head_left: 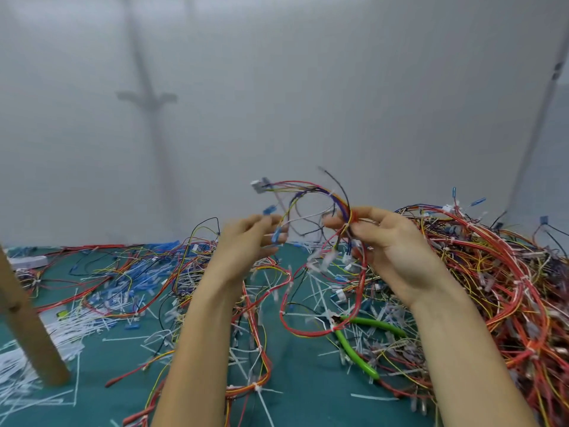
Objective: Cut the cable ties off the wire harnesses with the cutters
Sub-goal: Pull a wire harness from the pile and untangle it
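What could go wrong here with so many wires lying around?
The harness pinched in the right hand trails down into loose wires, so pulling may snag them. The cutters lie under a red loop; reaching for them could tangle it.

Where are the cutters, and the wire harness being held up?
cutters [354, 355]: head view, on the lower green handle.
wire harness [340, 202]: head view, on the raised loop of wires.

Bare left hand [246, 241], bare right hand [391, 241]. Forearms [197, 334] uncovered down to lower frame edge. Left fingers [271, 220] motion-blurred.
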